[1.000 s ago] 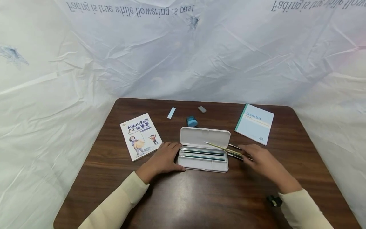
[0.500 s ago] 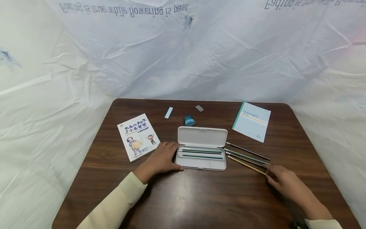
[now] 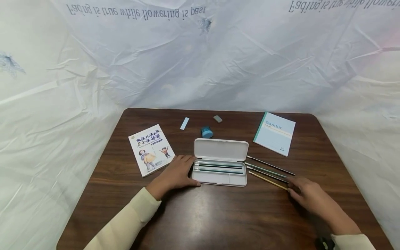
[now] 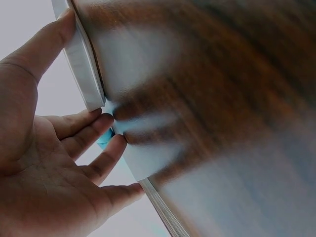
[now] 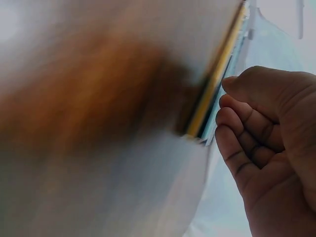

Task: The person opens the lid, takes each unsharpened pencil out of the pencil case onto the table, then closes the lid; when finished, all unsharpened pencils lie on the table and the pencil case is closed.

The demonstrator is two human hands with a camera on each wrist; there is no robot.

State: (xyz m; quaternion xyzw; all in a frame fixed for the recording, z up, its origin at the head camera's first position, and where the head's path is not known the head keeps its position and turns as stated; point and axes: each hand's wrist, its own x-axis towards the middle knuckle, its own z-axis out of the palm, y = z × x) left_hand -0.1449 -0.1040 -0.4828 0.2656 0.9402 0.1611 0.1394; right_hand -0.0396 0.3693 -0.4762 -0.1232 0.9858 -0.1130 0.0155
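Note:
A white pencil case lies with its lid raised, several dark green pencils inside. My left hand holds the case's left end, thumb at the front corner and fingertips by the back one; the left wrist view shows thumb and index finger on its edge. Right of the case, several loose pencils lie side by side on the table: a gold pencil nearest me, a light green pencil and dark ones. My right hand is at their right ends, its half-bent fingers right beside them in the right wrist view.
Behind the case are a blue pencil sharpener, a grey eraser and a light blue strip. A picture-covered book lies left, a pale blue notebook right. White sheeting surrounds the brown table.
My right hand has drawn the loose pencils out to the right of the case, and they now lie flat, spread apart. Lately it shifted slightly left. My left hand stays at the case.

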